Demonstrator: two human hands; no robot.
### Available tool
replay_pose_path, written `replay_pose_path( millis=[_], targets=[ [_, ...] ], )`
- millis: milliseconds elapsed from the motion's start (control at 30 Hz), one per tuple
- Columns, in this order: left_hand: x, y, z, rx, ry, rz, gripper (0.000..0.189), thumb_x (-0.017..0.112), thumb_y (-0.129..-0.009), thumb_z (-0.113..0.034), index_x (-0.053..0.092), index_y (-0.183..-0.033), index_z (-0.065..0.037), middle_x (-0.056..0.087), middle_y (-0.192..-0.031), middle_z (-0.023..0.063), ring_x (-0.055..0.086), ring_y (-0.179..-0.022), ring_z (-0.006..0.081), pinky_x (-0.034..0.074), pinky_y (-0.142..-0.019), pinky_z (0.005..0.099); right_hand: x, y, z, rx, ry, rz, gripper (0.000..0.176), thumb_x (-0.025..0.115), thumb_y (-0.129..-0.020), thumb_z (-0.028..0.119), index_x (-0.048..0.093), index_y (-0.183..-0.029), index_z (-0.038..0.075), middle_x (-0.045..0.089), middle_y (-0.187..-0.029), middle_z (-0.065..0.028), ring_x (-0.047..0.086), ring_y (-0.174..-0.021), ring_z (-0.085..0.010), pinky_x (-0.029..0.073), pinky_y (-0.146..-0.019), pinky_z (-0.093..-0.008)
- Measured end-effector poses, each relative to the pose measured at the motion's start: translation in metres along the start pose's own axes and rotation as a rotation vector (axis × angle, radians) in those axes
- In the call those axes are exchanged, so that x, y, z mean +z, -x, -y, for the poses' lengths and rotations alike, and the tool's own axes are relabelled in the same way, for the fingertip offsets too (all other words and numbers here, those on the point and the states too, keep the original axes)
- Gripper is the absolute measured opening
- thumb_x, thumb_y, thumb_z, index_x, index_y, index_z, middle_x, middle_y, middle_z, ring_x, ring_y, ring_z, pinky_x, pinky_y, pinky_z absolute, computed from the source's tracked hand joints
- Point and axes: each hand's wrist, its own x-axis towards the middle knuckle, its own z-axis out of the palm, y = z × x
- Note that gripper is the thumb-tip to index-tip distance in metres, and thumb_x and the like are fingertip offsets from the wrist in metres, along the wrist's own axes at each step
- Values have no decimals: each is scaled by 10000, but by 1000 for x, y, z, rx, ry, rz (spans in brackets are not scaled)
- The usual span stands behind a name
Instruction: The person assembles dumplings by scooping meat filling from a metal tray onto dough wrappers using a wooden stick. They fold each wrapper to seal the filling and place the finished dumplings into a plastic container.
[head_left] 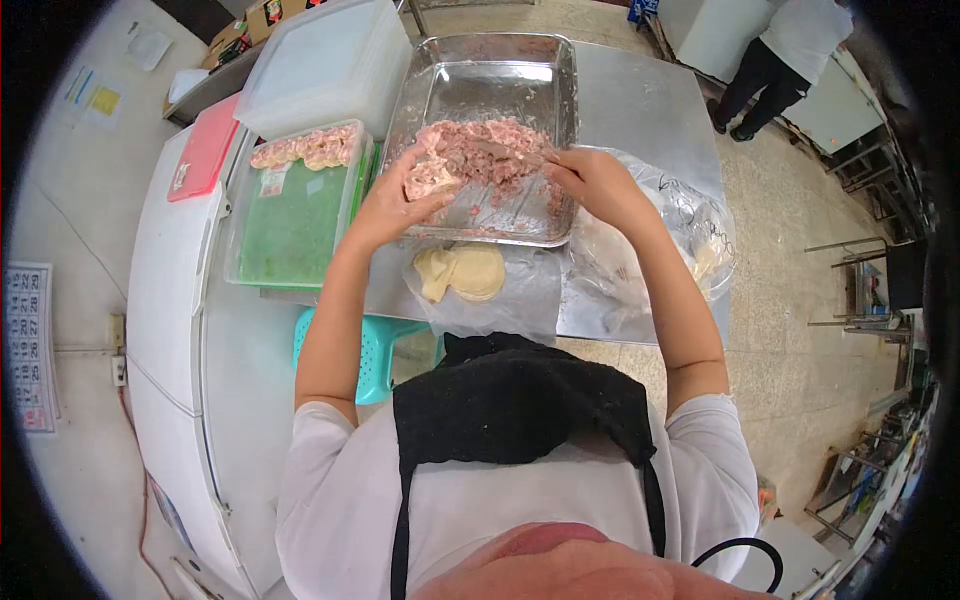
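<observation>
Held in curled fingers of left hand (395, 200): wrapper (432, 178), over near-left part of metal tray (560, 70), touching mince (490, 145). Just right, right hand (597, 182) pinching thin scraper (505, 152), long axis left-right, tip toward wrapper.

Left of the steel table (640, 100) stands a white chest freezer (175, 300); on it, a green tray (295, 215) with a row of folded dumplings (305, 148), stacked white lidded tubs (320, 65) and a red board (203, 148). Under the table's near edge, a teal stool (372, 350). Beyond its far right corner stands another person (785, 55)
</observation>
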Motion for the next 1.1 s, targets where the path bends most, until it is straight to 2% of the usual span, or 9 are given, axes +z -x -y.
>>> replay_pose_path(
  millis=[133, 333, 500, 600, 733, 833, 900, 1000, 1100],
  targets=[
    [-9, -7, -28, 147, -120, 34, 469, 798, -703, -264, 619, -1060, -18, 668, -960, 105, 620, -895, 183, 474, -821, 330, -14, 14, 59, -130, -408, 9, 263, 583, -896, 257, 658, -1043, 52, 649, -888, -191, 610, -791, -340, 472, -690, -359],
    [-17, -16, -2, 249, -180, 225, 431, 787, -703, -273, 639, -1011, -10, 663, -910, 89, 611, -861, 166, 476, -783, 317, 1, 4, 54, -227, -43, 25, 271, 578, -889, 303, 670, -1040, 98, 667, -921, -152, 623, -841, -349, 500, -722, -397],
    [-29, -25, 3, -114, 87, 342, 369, 746, -751, -255, 631, -1014, -23, 654, -926, 72, 605, -851, 146, 477, -776, 291, 22, 3, 93, -124, 116, -257, 262, 563, -891, 313, 658, -1067, 144, 659, -884, -149, 626, -828, -342, 497, -703, -445],
    [-41, -23, -10, -99, -104, 339, 344, 725, -781, -256, 634, -1035, -43, 658, -939, 64, 611, -799, 132, 487, -753, 293, 75, -9, 57, -151, 59, -300, 243, 558, -897, 278, 632, -1052, 106, 628, -909, -145, 606, -828, -364, 482, -678, -443],
    [-61, -15, 7, -88, 206, 315, 318, 738, -774, -232, 638, -1021, -57, 657, -936, 55, 612, -764, 120, 495, -726, 296, 46, 2, 52, 386, 200, -62, 274, 581, -892, 249, 641, -1114, 99, 658, -920, -157, 624, -825, -344, 496, -713, -408],
    [-74, -11, -10, 34, 190, 291, 322, 760, -755, -214, 635, -1011, -64, 656, -937, 71, 619, -766, 134, 498, -711, 296, 23, 17, 101, 138, -326, -203, 286, 570, -915, 264, 638, -1138, 99, 661, -865, -180, 632, -757, -284, 478, -695, -342],
    [-81, -14, -5, 465, -143, 257, 340, 776, -733, -206, 632, -999, -53, 652, -910, 84, 623, -772, 154, 491, -707, 293, 48, 7, 125, 17, -292, -204, 280, 564, -919, 262, 639, -1125, 88, 661, -857, -176, 628, -749, -289, 477, -690, -340],
    [-94, -17, 9, 485, -159, 428, 348, 785, -717, -223, 635, -977, -45, 655, -889, 91, 621, -791, 183, 480, -731, 302, 55, -5, 146, -49, -267, -35, 251, 564, -914, 260, 652, -1055, 71, 658, -862, -140, 624, -765, -306, 486, -684, -353],
    [-107, -7, 18, 318, -204, 292, 368, 806, -689, -236, 631, -952, -48, 646, -854, 87, 612, -816, 196, 469, -759, 314, 53, -11, 154, -121, 206, -282, 229, 593, -874, 293, 661, -983, 104, 627, -863, -108, 618, -742, -322, 496, -646, -410]
  ],
)
